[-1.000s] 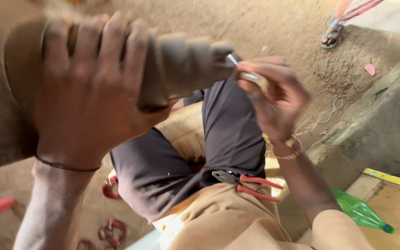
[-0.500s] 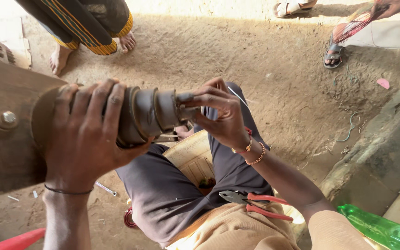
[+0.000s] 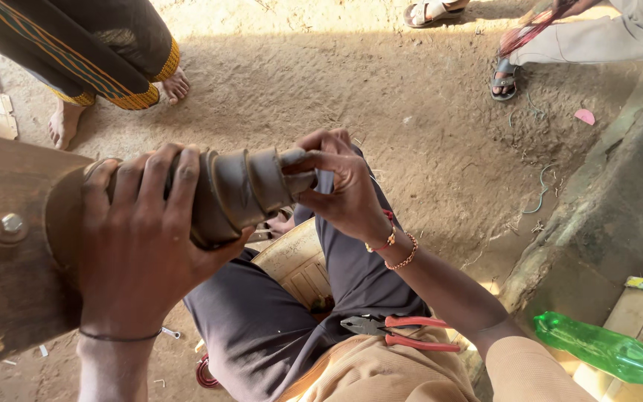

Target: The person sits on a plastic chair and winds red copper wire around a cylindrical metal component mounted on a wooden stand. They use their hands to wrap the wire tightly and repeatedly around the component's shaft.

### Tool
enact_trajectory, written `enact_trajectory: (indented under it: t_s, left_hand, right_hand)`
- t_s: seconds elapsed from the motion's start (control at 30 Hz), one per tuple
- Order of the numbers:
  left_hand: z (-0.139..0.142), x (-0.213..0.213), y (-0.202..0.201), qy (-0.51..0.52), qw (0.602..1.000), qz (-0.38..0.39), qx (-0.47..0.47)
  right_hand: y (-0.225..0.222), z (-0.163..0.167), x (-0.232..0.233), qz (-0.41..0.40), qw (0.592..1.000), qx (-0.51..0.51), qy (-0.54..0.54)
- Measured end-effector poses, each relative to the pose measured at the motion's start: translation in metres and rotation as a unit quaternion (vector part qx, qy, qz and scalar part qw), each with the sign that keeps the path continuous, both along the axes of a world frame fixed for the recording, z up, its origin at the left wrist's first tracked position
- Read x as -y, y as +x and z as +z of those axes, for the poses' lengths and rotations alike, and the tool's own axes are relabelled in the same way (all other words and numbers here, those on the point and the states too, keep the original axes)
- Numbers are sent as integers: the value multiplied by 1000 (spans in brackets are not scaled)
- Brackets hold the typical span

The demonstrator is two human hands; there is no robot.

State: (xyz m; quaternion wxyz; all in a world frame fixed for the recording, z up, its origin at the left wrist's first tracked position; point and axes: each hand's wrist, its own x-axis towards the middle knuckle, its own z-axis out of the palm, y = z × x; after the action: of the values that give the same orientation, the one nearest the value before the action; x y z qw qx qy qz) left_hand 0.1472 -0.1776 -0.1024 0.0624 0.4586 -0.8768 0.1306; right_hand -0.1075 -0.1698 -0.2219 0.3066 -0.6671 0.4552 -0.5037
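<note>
**Both hands closed on a ribbed rubber boot**

The left hand (image 3: 143, 246) wraps over the wide end of a ribbed rubber boot (image 3: 243, 190), fingers curled across the top and thumb underneath, clamped firmly. The right hand (image 3: 340, 190) pinches the boot's narrow end between thumb and fingertips, closed on it at about 3 o'clock from the left. The boot lies roughly level, held in the air above the person's lap, with its wide end meeting a round rusty metal part (image 3: 9, 246) at 9 o'clock that carries a bolt head (image 3: 10, 222).

The boot looks like dusty, pleated rubber: probably soft and springy, light in itself, apt to fold or buckle if squeezed mid-length. The firmer places to grip seem to be the two collars, where the hands already sit. The metal part it joins looks heavy and stiff.

Pliers with red handles (image 3: 400, 331) rest on the lap at 5 o'clock from the boot. A green plastic bottle (image 3: 604, 350) lies at the lower right edge, near a wooden board. Sandy ground (image 3: 381, 89) fills the upper frame, with other people's feet at 11 and 1 o'clock.

The left hand hides how the wide end sits on the metal. Whatever the right fingers work at the tip is covered, and the metal part is cut off at the left edge.
</note>
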Motion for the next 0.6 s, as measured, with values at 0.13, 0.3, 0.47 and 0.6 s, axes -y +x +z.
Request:
enact_trajectory:
  t_s: [0.13,0.3,0.47,0.6]
  left_hand:
    - [-5,2,-13,-45,999,8,7]
    - [-13,-14,-32,-68,997,1,-44]
    - [-21,-29,-40,-55,997,41,-31]
    - [-24,-29,-38,-34,996,42,-68]
  right_hand:
    - [-4,-2,5,15,1000,14,-6]
    - [-7,-4,8,71,988,126,62]
    - [-7,-6,8,62,987,149,25]
    - [-7,-8,6,72,983,167,-24]
